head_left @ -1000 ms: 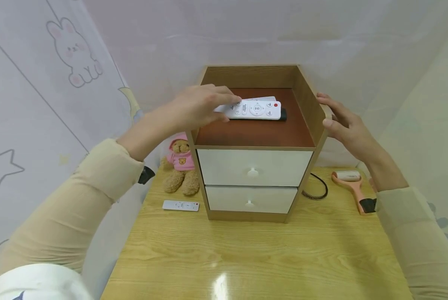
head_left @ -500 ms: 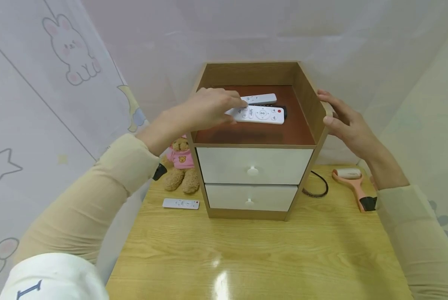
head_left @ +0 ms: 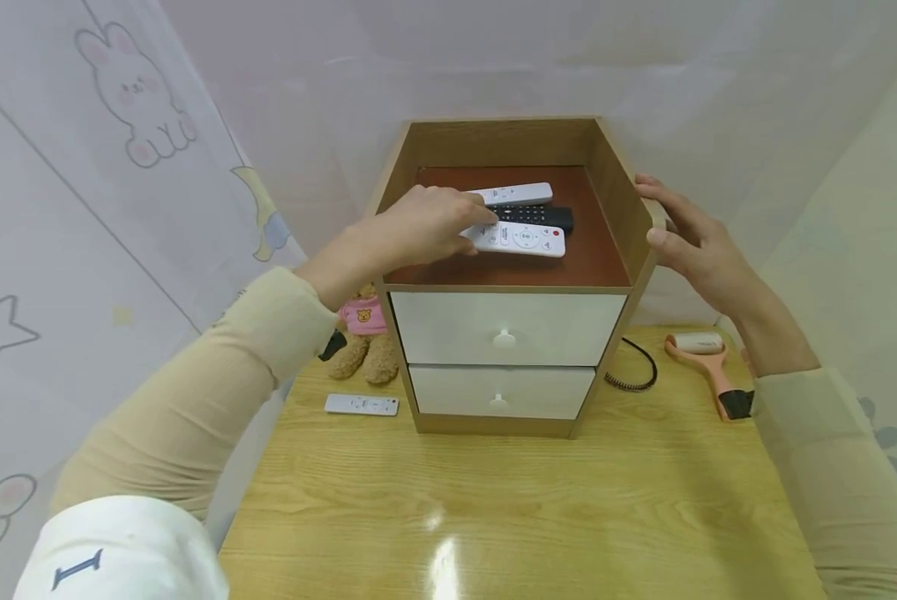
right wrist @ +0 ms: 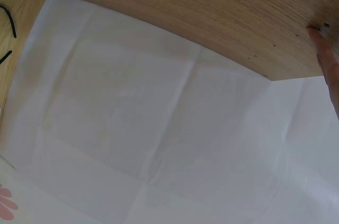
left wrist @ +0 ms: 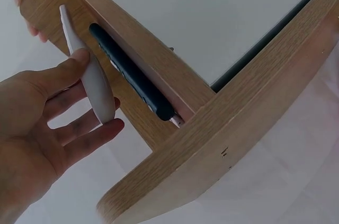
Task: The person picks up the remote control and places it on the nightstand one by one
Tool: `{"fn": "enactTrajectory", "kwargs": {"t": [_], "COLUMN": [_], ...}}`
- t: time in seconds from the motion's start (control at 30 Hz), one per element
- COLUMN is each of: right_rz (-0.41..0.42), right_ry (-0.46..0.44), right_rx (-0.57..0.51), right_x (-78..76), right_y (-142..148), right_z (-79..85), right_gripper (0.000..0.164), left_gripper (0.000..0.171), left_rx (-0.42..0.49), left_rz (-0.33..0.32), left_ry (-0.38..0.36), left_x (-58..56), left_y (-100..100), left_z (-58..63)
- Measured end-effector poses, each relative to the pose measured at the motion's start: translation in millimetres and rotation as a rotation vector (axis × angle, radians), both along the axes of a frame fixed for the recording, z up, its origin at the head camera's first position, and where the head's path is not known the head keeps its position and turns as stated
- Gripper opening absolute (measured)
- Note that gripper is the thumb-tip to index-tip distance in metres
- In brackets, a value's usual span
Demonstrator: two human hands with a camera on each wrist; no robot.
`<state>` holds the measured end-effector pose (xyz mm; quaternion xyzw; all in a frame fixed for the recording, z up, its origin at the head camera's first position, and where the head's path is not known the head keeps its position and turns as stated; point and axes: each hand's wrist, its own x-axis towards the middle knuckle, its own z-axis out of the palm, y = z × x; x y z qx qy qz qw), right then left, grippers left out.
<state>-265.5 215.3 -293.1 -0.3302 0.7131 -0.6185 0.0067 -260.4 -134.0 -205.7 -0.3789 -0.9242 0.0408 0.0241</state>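
Note:
My left hand (head_left: 433,221) pinches a white remote control (head_left: 523,239) between thumb and fingers, above the brown top of a small wooden drawer cabinet (head_left: 508,287). In the left wrist view that remote control (left wrist: 98,86) is tilted on edge, apart from the surface. Behind it a black remote control (head_left: 549,218) lies on the top, and beyond that a second white remote control (head_left: 523,194), partly hidden by the hand. My right hand (head_left: 707,262) grips the cabinet's raised right side panel (head_left: 624,221), thumb at its front edge. Only a finger (right wrist: 326,57) shows in the right wrist view.
Another white remote control (head_left: 362,405) lies on the wooden table (head_left: 493,508), front left of the cabinet. A teddy bear (head_left: 366,346) in pink sits beside the cabinet. On the right are a black coiled cord (head_left: 632,383) and an orange lint roller (head_left: 707,362).
My left hand has moved right and towards me with the white remote control, uncovering the black one and more of the rear white one. My right hand stays on the cabinet.

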Motion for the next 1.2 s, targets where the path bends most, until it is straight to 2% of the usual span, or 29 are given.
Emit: {"fn": "enactTrajectory", "kwargs": {"t": [0.37,0.67,0.77,0.9,1.07,1.2], "right_rz": [0.003,-0.034,-0.028,-0.011,-0.030,-0.042], "right_ry": [-0.018,0.008,0.007,0.003,0.006,0.006], "right_rx": [-0.012,0.038,0.022,-0.014,-0.002,0.018], "right_x": [0.5,-0.8,-2.3,-4.1,-5.1,-3.0], "right_y": [-1.3,-4.3,-5.0,-6.8,-9.2,-10.4], "right_z": [-1.3,4.6,4.9,1.8,3.8,6.4], "right_gripper": [0.056,0.057,0.057,0.056,0.056,0.056], "left_gripper": [0.043,0.046,0.047,0.045,0.043,0.043], "left_rx": [-0.025,-0.045,-0.054,-0.074,-0.101,-0.107], "left_rz": [0.020,0.072,0.087,0.076,0.067,0.072], "left_ry": [-0.025,-0.063,-0.086,-0.091,-0.070,-0.080], "left_x": [-6.8,-15.9,-18.9,-21.8,-24.5,-24.2], "left_y": [4.2,6.9,8.1,9.8,11.6,12.1], "left_z": [-9.8,-12.2,-12.7,-13.3,-11.3,-11.1]}}
